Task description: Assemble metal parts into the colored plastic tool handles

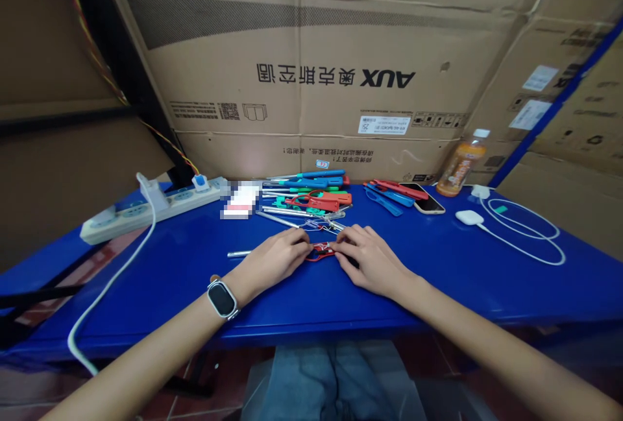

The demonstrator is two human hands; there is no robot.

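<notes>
Both my hands rest on the blue table [438, 265] and meet over a small red plastic tool [322, 252]. My left hand [277, 257], with a smartwatch [222, 299] on its wrist, pinches the tool's left end with closed fingers. My right hand [370, 257] has its fingers closed on the right end. A thin metal rod [238, 253] sticks out to the left from under my left hand. Just beyond the hands lies a pile of red, blue and green tools with metal rods [311, 197].
A white power strip [150, 207] with a cable lies at the back left. At the back right are a phone [428, 202], an orange drink bottle [460, 165] and a white charger with coiled cable [516, 226]. Large cardboard boxes [316, 77] stand behind the table.
</notes>
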